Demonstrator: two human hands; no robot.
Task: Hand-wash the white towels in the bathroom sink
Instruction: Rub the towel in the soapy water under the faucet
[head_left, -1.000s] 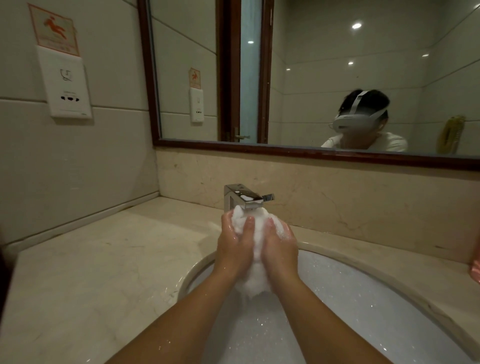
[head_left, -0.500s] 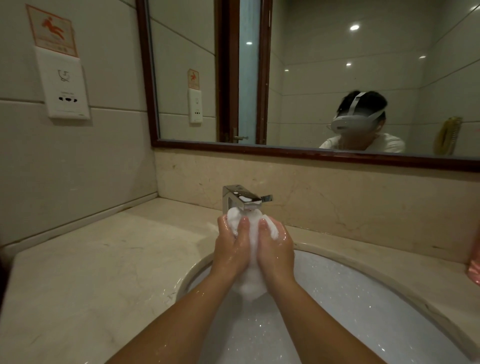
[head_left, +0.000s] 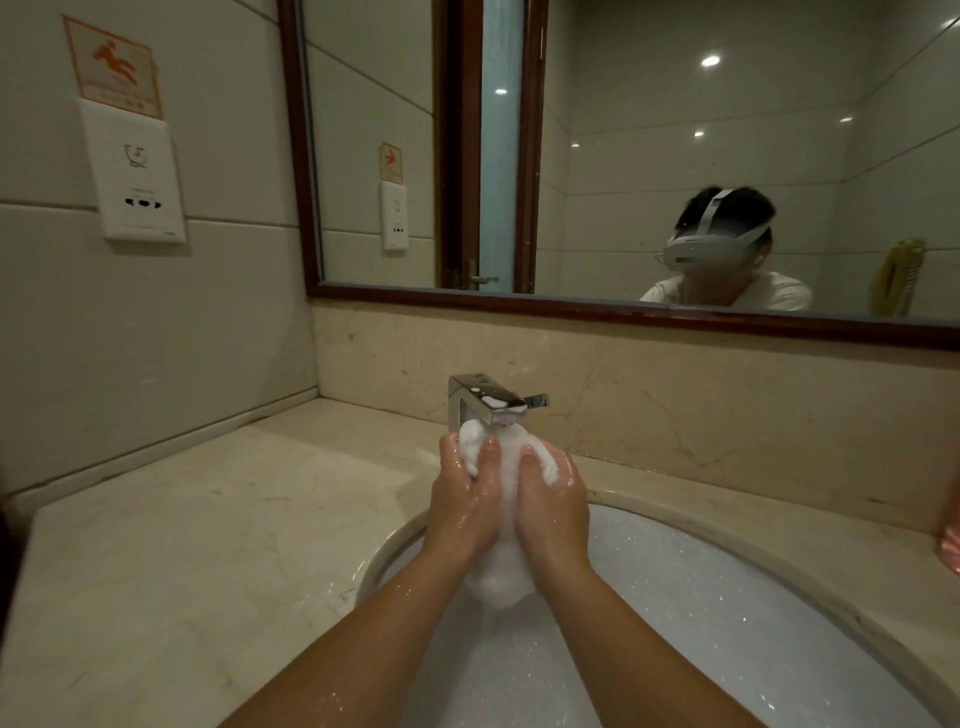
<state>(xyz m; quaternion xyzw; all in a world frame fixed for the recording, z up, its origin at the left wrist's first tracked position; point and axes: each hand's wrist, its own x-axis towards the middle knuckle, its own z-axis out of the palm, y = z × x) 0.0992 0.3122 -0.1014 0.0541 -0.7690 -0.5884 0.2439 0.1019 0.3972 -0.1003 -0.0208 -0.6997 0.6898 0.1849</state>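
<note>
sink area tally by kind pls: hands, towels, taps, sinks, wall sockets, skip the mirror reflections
hands: 2, left hand and right hand, both gripping the towel
towel: 1 soapy wad in view
tap: 1
sink: 1
socket: 1
total: 6

Wood-framed mirror (head_left: 623, 156) above a marble backsplash (head_left: 727, 405), white wall socket (head_left: 136, 176) under an orange sticker (head_left: 117, 67), beige marble counter (head_left: 182, 545), chrome tap (head_left: 480, 397), pink object (head_left: 951, 545) at the right edge
</note>
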